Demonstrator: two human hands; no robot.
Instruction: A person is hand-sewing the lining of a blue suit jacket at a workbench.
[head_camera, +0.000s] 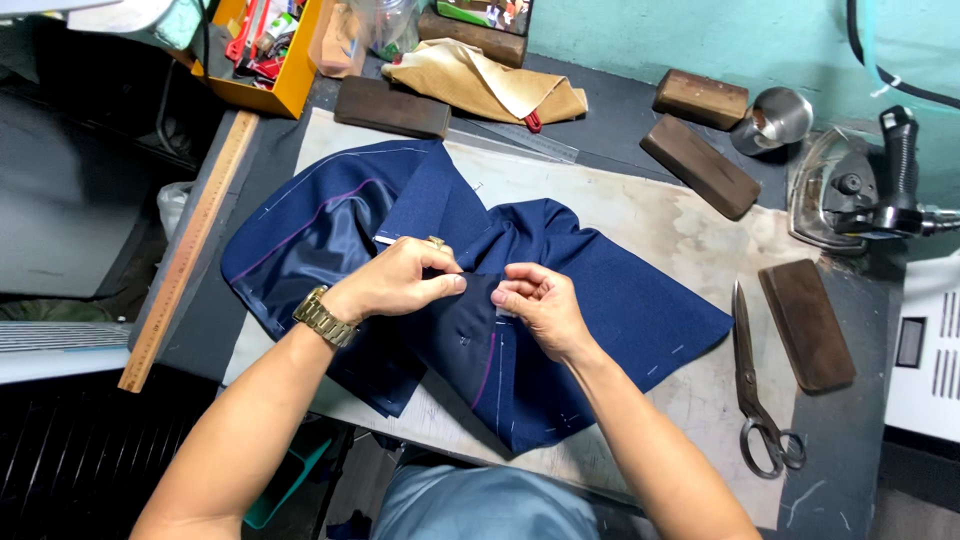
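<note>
A navy blue garment piece (620, 290) with shiny lining and white chalk lines lies spread over a stained beige pressing pad (690, 215). My left hand (400, 280), with a gold watch and a ring, pinches a fold of the fabric near the middle. My right hand (540, 305) pinches the same fold just to the right, fingertips almost touching the left hand's. A purple stitch line runs along the lining below the hands.
Large tailor's scissors (755, 385) lie at the right, beside a dark wooden block (805, 325). More wooden blocks (700, 165) and an iron (850, 190) sit at the back right. A long wooden ruler (190, 245) runs along the left edge. A tan cloth (490, 85) and yellow bin (270, 55) sit behind.
</note>
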